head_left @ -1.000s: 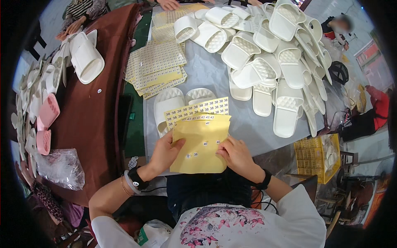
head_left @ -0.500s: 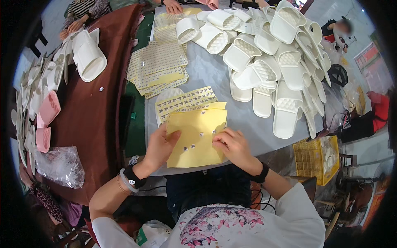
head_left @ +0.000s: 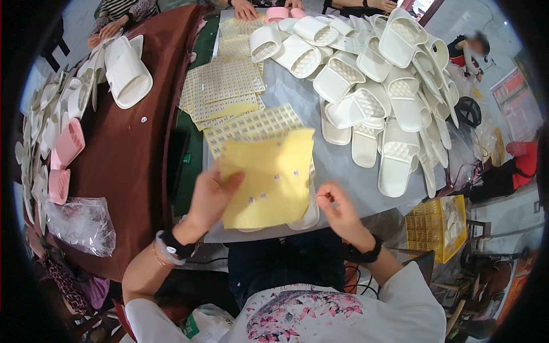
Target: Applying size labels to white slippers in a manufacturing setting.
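My left hand [head_left: 214, 195] grips the left edge of a yellow sticker sheet [head_left: 266, 197], thumb on top and the other fingers hidden behind. A few small printed stickers sit on its face. The sheet looks slightly blurred and is raised above the table. Just off its right edge is my right hand [head_left: 338, 210], fingertips pinched together; whatever they hold is too small to name. Under the sheet's lower right corner shows part of a white slipper [head_left: 311, 216]. Beyond the yellow sheet lies a sheet of number stickers [head_left: 251, 127], partly covered by it.
White slippers [head_left: 394, 148] are heaped on the grey-covered table [head_left: 286, 94] at right. More sticker sheets [head_left: 220, 86] lie at the far left. On the brown cloth [head_left: 131, 160] are more slippers and a clear plastic bag [head_left: 83, 226]. A yellow crate [head_left: 426, 228] stands at right. Other people's hands [head_left: 245, 10] are across the table.
My right hand has come away from the sheet's right edge, moving right and slightly down. The yellow sheet has shifted a little left, uncovering part of the white slipper beneath.
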